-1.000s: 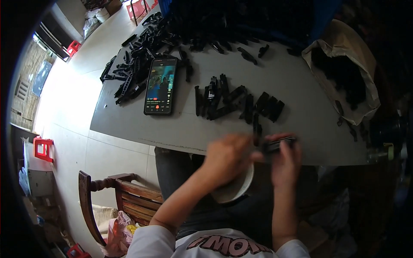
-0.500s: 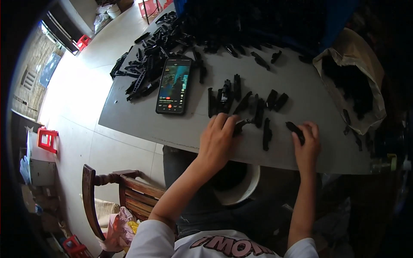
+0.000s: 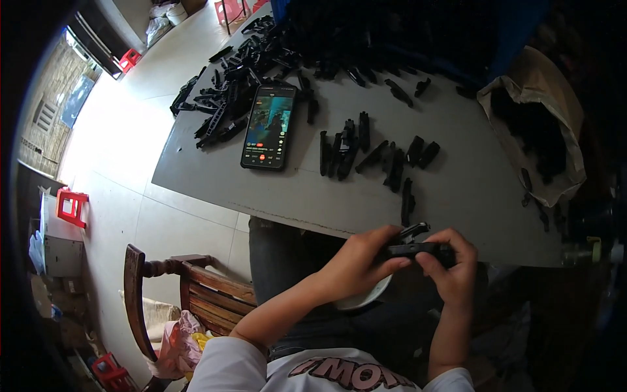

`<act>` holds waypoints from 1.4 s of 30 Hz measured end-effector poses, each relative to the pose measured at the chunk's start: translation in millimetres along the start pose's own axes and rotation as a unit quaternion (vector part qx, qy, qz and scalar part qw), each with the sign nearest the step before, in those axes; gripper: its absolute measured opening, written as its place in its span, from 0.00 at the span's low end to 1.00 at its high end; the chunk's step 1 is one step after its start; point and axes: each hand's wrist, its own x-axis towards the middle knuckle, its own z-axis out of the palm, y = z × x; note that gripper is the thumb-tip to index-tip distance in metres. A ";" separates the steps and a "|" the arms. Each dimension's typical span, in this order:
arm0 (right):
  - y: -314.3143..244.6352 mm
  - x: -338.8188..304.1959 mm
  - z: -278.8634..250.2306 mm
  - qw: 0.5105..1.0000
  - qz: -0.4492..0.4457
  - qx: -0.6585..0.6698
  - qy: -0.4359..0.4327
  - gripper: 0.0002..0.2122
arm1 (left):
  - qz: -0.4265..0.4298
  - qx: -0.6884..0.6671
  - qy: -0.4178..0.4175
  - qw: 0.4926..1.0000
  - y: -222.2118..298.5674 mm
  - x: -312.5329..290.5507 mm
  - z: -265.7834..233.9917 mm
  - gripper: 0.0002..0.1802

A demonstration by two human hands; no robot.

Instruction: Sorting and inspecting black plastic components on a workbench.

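Note:
At the table's near edge my two hands meet, closed around black plastic parts (image 3: 411, 249). My left hand (image 3: 366, 257) grips one long piece from the left, its thumb below it. A second slim piece (image 3: 414, 230) with a shiny tip sticks up over the left fingers. From the other side my right hand (image 3: 452, 266) pinches the right end, thumb and forefinger bent around a dark part. Whether the pieces are joined cannot be made out. Just beyond, a single black piece (image 3: 407, 201) lies on the table, with several similar ones (image 3: 344, 150) farther off.
A phone (image 3: 268, 127) with a lit screen lies on the grey table (image 3: 222, 179), beside a heap of black parts (image 3: 228, 98). A paper bag (image 3: 568, 104) of dark pieces stands at right. Below the edge is a white bucket (image 3: 366, 299); a wooden chair (image 3: 215, 294) is left.
My left hand has left the table parts and moved right and nearer. My right hand has come down and left with its black piece. Both hands are now together.

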 end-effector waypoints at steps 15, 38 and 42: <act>26.4 5.2 16.5 0.976 0.018 0.211 0.050 0.10 | 0.022 0.004 -0.007 1.000 -9.2 0.9 5.1 0.22; 49.6 67.8 -41.2 0.985 -0.043 -0.159 0.050 0.13 | 0.074 0.357 0.095 0.926 -22.1 40.2 12.5 0.11; 60.7 30.6 -13.6 1.000 0.006 0.016 0.021 0.14 | 0.016 -0.135 0.105 0.985 -25.0 33.5 17.9 0.07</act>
